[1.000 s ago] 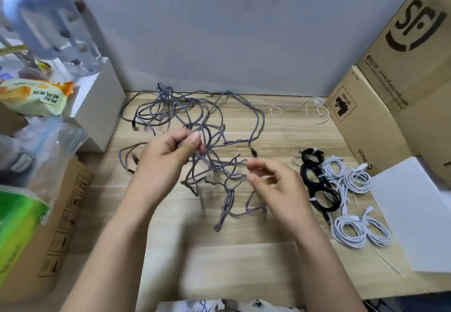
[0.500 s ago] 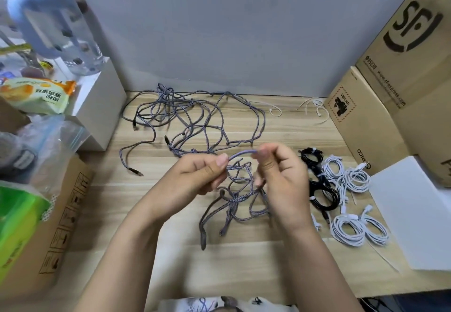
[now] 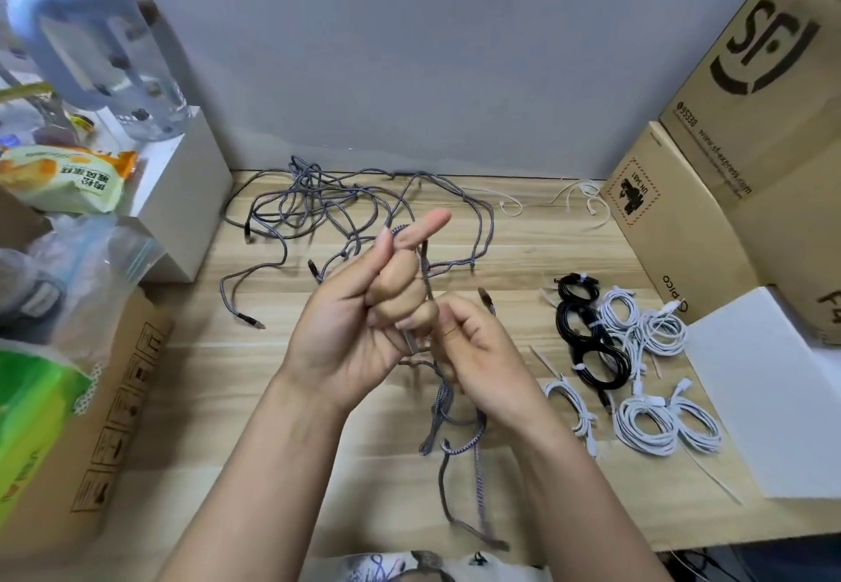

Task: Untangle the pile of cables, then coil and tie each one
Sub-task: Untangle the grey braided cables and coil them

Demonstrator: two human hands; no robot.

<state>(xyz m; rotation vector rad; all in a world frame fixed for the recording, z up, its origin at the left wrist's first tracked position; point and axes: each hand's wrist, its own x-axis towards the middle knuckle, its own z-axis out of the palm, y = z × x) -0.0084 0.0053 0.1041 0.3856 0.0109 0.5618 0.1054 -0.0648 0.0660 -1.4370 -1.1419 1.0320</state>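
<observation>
- The left hand (image 3: 359,331) is raised over the middle of the counter (image 3: 318,467); its fingers (image 3: 400,299) curl round a grey braided cable (image 3: 425,272), with the forefinger stretched out.
- The right hand (image 3: 482,354) sits just beside it, fingers bent and pinching the same cable, whose loose loops hang down toward the counter's near edge.
- The tangled pile of grey cables (image 3: 346,217) lies at the counter's far edge, by the wall.
- Coiled black cables (image 3: 587,335) and coiled white cables (image 3: 655,408) lie together near the right edge, beside cardboard boxes (image 3: 710,199).
</observation>
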